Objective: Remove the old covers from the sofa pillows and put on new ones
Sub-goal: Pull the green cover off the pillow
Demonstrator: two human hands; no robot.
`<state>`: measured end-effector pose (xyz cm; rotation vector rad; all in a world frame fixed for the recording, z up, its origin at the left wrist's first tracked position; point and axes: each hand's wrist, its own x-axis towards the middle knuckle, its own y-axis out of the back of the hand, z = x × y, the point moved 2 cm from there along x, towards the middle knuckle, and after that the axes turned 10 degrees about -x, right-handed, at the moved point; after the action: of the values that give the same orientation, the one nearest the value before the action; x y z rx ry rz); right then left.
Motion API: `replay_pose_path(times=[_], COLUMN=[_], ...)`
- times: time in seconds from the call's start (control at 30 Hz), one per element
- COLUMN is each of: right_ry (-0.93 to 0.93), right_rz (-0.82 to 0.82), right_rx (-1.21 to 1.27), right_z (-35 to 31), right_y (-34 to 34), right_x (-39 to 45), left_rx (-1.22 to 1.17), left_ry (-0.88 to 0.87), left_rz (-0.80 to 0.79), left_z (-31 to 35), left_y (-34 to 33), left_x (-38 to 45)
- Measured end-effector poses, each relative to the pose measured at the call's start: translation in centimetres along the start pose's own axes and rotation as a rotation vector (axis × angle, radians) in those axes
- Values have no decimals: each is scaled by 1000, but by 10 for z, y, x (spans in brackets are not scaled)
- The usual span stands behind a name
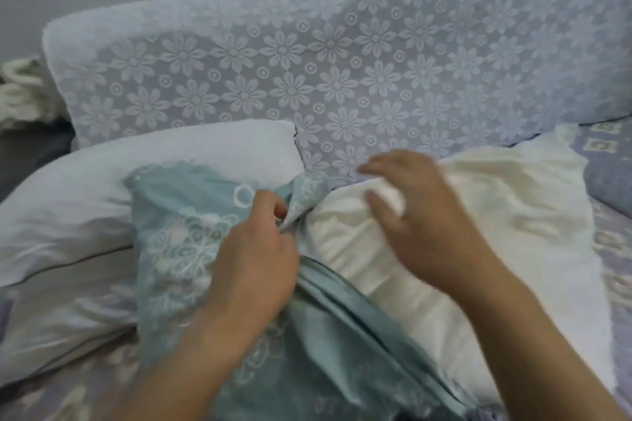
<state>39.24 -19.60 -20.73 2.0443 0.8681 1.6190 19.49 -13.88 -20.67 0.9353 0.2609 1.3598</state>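
Two pillows (pixel 478 215), one teal cover (pixel 191 232), two hands (pixel 253 263).

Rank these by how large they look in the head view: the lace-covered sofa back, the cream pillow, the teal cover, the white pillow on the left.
1. lace-covered sofa back
2. cream pillow
3. teal cover and white pillow: look alike, and hands hide part of the cover, so unranked.

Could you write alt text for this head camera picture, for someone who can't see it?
A person's left hand pinches a bunched teal cover while the right hand, fingers spread, hovers over a cream pillow partly inside it. A white pillow lies to the left, and a sofa back in floral lace stands behind.
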Motion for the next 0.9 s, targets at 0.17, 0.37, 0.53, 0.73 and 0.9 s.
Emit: replay_pose_path(times=[0.17,0.37,0.53,0.73,0.9], right_ry=[32,109,197,313,262], right_rz=[-574,-879,-531,-332,-63], right_rx=[-253,-319,-227,-135,-187], right_z=[-18,-10,-24,-18,21], right_y=[-52,-36,-50,-26,22], right_x=[-10,-13,-21,-17,4], left_rx=[-1107,-1240,182,657,524], left_ry=[639,679,143,-110,261], left_rz=[167,-2,-47,13,-72], left_z=[-22,-28,-13,-6,-59], left_y=[-9,-5,-10,25,90], left_x=[-6,0,-3,46,86])
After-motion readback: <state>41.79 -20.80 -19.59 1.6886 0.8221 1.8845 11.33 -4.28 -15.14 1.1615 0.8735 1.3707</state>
